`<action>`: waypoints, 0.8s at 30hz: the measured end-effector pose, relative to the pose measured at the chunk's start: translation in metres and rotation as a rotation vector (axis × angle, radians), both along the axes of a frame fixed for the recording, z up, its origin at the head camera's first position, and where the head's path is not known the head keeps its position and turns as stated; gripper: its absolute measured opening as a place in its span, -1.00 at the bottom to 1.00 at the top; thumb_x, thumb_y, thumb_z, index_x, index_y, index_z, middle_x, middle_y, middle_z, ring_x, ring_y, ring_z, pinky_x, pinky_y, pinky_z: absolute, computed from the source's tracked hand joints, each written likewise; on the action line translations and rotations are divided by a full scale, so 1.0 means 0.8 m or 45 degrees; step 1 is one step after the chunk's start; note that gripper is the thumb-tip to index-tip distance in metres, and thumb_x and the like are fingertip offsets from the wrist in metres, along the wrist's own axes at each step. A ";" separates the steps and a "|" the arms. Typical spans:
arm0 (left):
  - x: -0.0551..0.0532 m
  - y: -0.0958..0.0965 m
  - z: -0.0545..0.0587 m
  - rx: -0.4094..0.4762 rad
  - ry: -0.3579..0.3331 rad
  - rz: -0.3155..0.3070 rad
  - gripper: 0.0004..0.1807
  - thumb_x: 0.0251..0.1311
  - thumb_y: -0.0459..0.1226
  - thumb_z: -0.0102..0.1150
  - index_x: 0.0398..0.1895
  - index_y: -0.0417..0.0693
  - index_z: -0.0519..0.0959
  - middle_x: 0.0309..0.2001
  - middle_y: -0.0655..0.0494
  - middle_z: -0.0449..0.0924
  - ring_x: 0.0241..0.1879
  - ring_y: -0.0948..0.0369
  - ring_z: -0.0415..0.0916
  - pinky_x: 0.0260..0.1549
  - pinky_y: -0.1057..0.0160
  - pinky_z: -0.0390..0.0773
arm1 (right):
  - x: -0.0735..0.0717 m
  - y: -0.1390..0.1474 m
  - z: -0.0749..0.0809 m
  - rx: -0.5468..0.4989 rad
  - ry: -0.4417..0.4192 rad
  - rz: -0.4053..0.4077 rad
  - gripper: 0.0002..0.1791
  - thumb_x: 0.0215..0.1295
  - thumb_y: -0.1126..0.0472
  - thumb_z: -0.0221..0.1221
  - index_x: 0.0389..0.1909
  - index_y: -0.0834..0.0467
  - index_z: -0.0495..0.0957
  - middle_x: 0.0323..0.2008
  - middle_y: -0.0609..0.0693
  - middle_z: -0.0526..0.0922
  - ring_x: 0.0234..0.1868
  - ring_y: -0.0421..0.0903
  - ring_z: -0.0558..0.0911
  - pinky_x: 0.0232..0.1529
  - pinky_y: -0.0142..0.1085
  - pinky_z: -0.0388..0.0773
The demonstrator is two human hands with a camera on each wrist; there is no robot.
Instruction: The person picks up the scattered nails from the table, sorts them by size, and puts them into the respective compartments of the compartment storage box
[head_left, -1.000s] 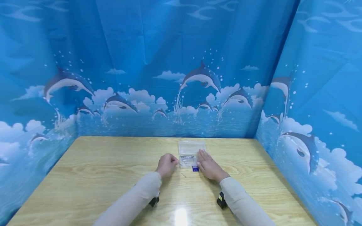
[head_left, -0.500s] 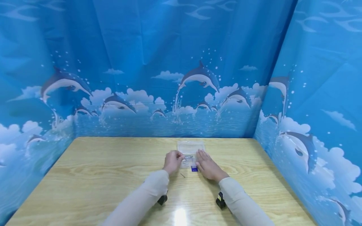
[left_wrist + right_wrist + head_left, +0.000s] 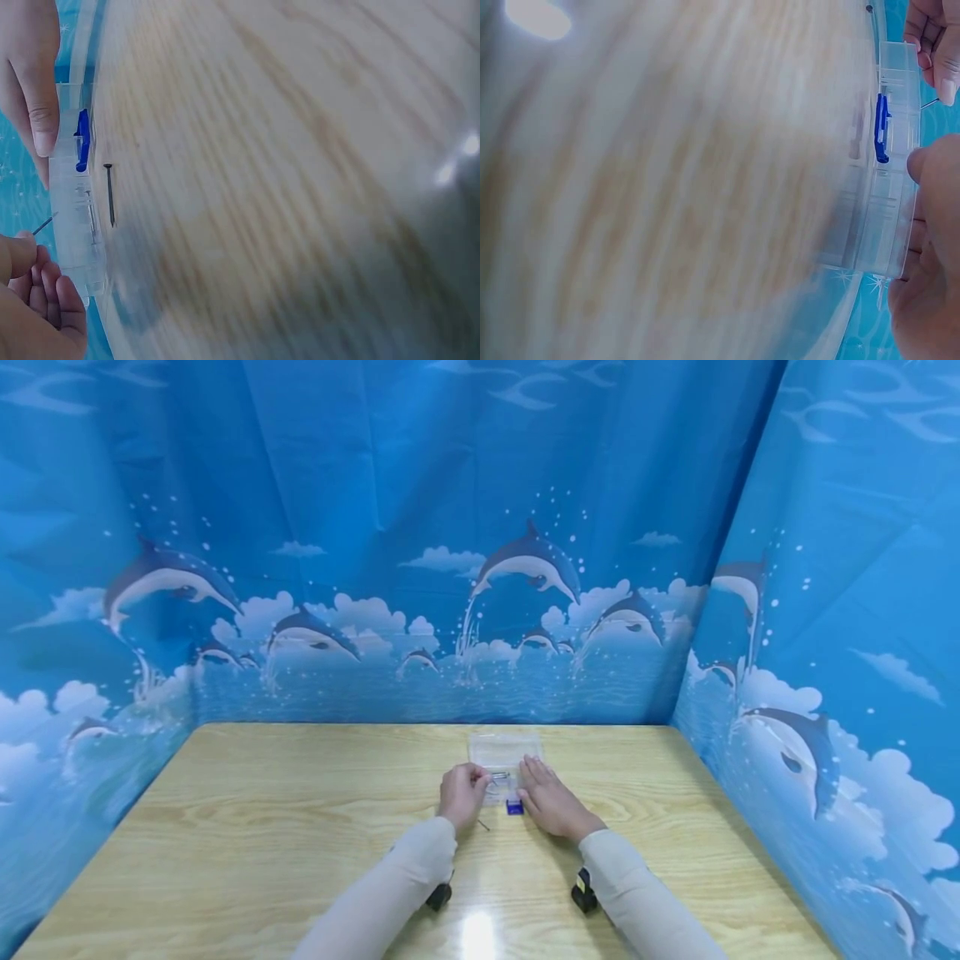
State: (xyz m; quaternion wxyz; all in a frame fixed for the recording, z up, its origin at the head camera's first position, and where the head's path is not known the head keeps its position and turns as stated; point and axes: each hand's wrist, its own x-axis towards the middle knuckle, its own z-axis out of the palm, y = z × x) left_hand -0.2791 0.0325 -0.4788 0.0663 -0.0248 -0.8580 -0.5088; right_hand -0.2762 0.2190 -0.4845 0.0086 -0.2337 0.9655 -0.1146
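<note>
My left hand (image 3: 463,795) pinches a thin nail (image 3: 45,223) between thumb and forefinger, over the left part of a clear plastic box (image 3: 892,225). The box's lid (image 3: 506,747) is folded back. Several more nails (image 3: 499,775) lie inside. With fingers straight in the head view, my right hand (image 3: 555,802) rests on the box's right side, its thumb near the blue latch (image 3: 514,807). Another dark nail (image 3: 110,196) lies on the table just in front of the box. My right palm hides part of the box.
The box stands toward the back of a wood-grain table (image 3: 300,827). A blue curtain with dolphins (image 3: 450,568) hangs behind the table and along its right side. A black wrist device (image 3: 584,891) sits under my right sleeve, and another (image 3: 439,896) under my left.
My left hand has moved right from beside the box to over its left part, pinching a nail. My right hand has stayed on the box. The head view has shifted slightly.
</note>
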 end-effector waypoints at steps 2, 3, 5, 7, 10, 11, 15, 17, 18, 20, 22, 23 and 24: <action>0.000 0.000 0.000 -0.001 -0.003 0.001 -0.94 0.18 -0.34 0.26 -0.41 -0.16 0.65 -0.43 0.07 0.64 -0.42 0.23 0.53 -0.33 0.24 0.57 | 0.000 0.000 0.000 0.003 -0.002 -0.001 -0.38 0.55 0.06 -0.22 0.43 0.39 -0.01 0.47 0.29 -0.04 0.48 0.19 -0.02 0.45 -0.01 -0.09; 0.000 0.000 0.001 -0.003 -0.005 0.000 -0.94 0.18 -0.34 0.26 -0.41 -0.16 0.65 -0.43 0.07 0.64 -0.42 0.23 0.53 -0.33 0.24 0.57 | 0.000 0.000 0.001 -0.001 -0.001 -0.001 -0.38 0.55 0.06 -0.21 0.42 0.39 -0.01 0.47 0.29 -0.04 0.48 0.19 -0.02 0.45 -0.01 -0.09; 0.000 0.000 0.001 -0.013 0.003 -0.006 -0.95 0.18 -0.34 0.26 -0.40 -0.15 0.66 -0.43 0.07 0.64 -0.42 0.23 0.52 -0.33 0.24 0.57 | 0.000 0.000 0.001 0.001 0.000 0.002 -0.38 0.55 0.06 -0.22 0.42 0.39 -0.01 0.46 0.30 -0.04 0.48 0.19 -0.02 0.45 -0.01 -0.08; 0.001 0.000 0.001 -0.015 -0.003 -0.008 -0.95 0.17 -0.34 0.27 -0.40 -0.15 0.66 -0.42 0.07 0.65 -0.42 0.24 0.52 -0.33 0.24 0.57 | 0.000 0.000 0.001 0.002 0.000 0.003 -0.38 0.55 0.06 -0.22 0.42 0.39 -0.01 0.46 0.30 -0.04 0.48 0.19 -0.02 0.45 -0.01 -0.08; 0.002 0.000 0.002 -0.019 -0.007 -0.010 -0.95 0.16 -0.34 0.27 -0.40 -0.14 0.67 -0.42 0.07 0.65 -0.42 0.24 0.53 -0.32 0.24 0.57 | 0.000 0.000 0.000 0.005 0.004 0.002 -0.38 0.55 0.05 -0.22 0.42 0.39 0.00 0.46 0.30 -0.03 0.48 0.19 -0.01 0.45 -0.01 -0.08; 0.002 -0.001 0.003 -0.019 -0.012 -0.010 -0.95 0.16 -0.33 0.27 -0.40 -0.14 0.67 -0.42 0.07 0.65 -0.42 0.24 0.52 -0.33 0.24 0.57 | 0.000 0.000 0.000 0.006 0.003 0.000 -0.38 0.55 0.06 -0.22 0.42 0.38 0.00 0.46 0.29 -0.03 0.48 0.19 -0.01 0.45 -0.01 -0.08; 0.001 -0.001 0.002 -0.012 -0.022 -0.006 -0.95 0.15 -0.32 0.29 -0.41 -0.13 0.67 -0.44 0.09 0.65 -0.44 0.25 0.52 -0.34 0.25 0.56 | 0.001 0.000 0.000 0.008 -0.007 -0.009 -0.38 0.55 0.06 -0.23 0.43 0.38 -0.01 0.47 0.28 -0.04 0.49 0.17 -0.03 0.46 -0.04 -0.10; 0.000 -0.001 0.001 -0.015 -0.019 -0.009 -0.94 0.15 -0.32 0.29 -0.42 -0.12 0.67 -0.45 0.10 0.64 -0.44 0.26 0.51 -0.35 0.26 0.55 | 0.002 -0.001 0.000 0.005 -0.012 -0.011 -0.38 0.55 0.06 -0.23 0.43 0.38 -0.02 0.47 0.29 -0.04 0.49 0.17 -0.04 0.46 -0.04 -0.11; 0.000 -0.002 0.001 -0.020 -0.017 -0.010 -0.94 0.15 -0.32 0.30 -0.42 -0.12 0.67 -0.45 0.10 0.64 -0.45 0.26 0.51 -0.35 0.26 0.55 | 0.002 -0.001 0.000 0.006 -0.013 -0.012 -0.38 0.55 0.06 -0.23 0.43 0.38 -0.02 0.47 0.28 -0.05 0.49 0.16 -0.04 0.46 -0.04 -0.11; 0.000 -0.002 0.002 -0.024 -0.017 -0.017 -0.95 0.14 -0.32 0.30 -0.43 -0.11 0.67 -0.46 0.11 0.64 -0.45 0.27 0.51 -0.36 0.27 0.55 | 0.002 -0.001 0.000 0.006 -0.012 -0.012 -0.38 0.55 0.06 -0.23 0.43 0.38 -0.02 0.47 0.29 -0.04 0.49 0.17 -0.04 0.46 -0.04 -0.11; 0.000 -0.002 0.002 -0.028 -0.009 -0.029 -0.95 0.14 -0.33 0.30 -0.43 -0.13 0.67 -0.46 0.10 0.65 -0.45 0.26 0.51 -0.36 0.27 0.56 | 0.001 -0.001 0.000 0.009 -0.008 -0.012 -0.38 0.55 0.06 -0.23 0.43 0.38 -0.02 0.47 0.29 -0.04 0.49 0.17 -0.04 0.46 -0.04 -0.10; 0.000 -0.003 0.003 -0.027 -0.012 -0.036 -0.95 0.14 -0.33 0.30 -0.42 -0.13 0.67 -0.45 0.11 0.65 -0.45 0.27 0.51 -0.37 0.27 0.55 | 0.001 -0.001 0.000 0.009 -0.007 -0.012 -0.38 0.55 0.06 -0.23 0.43 0.38 -0.02 0.47 0.29 -0.04 0.49 0.17 -0.04 0.46 -0.04 -0.10; 0.001 -0.003 0.003 -0.023 -0.016 -0.044 -0.95 0.14 -0.33 0.30 -0.42 -0.13 0.68 -0.45 0.11 0.65 -0.45 0.27 0.51 -0.37 0.27 0.55 | 0.001 -0.001 0.000 0.009 -0.007 -0.012 -0.38 0.55 0.06 -0.23 0.43 0.38 -0.01 0.47 0.29 -0.04 0.49 0.17 -0.03 0.46 -0.04 -0.10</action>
